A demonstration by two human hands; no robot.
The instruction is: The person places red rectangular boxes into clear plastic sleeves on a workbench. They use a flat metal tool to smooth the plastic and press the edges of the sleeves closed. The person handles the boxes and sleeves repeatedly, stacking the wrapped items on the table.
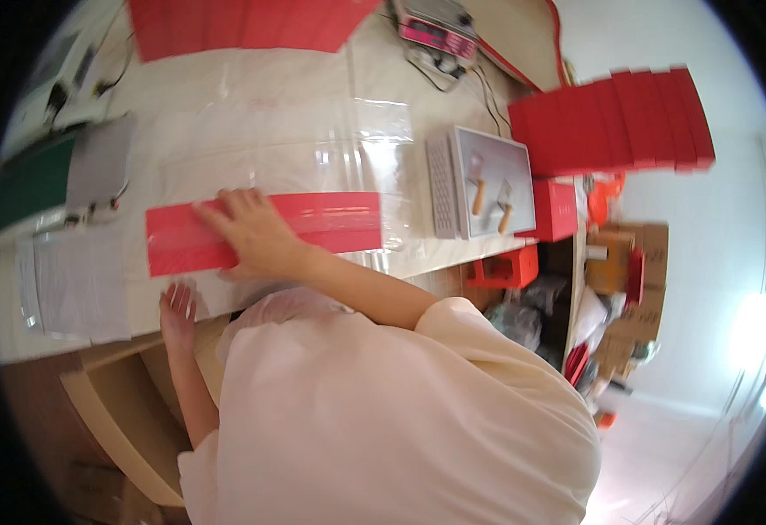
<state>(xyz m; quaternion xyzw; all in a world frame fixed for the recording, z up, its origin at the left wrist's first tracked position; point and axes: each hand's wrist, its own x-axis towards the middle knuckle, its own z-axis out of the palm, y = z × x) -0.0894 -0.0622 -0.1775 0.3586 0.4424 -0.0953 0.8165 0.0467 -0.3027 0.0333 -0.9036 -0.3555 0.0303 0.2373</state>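
One long, glossy red piece [344,219] lies on the tabletop [300,77] beneath your right hand [260,238], its fingers spread; I can't tell whether your left hand [178,313] grasps anything. Two wooden-handled tools [478,198] lie rightward.

That cream table [260,80] carries a long red rectangular panel [339,219] under the right hand [259,236], a white perforated plastic basket [442,192] rightward.

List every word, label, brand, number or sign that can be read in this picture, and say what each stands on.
No text can be read clearly.
Cardboard boxes: dark marks, too small and blurred to read.
Device with a pink panel: any panel markings are too blurred to read.
Red strip under the right hand: no legible text.
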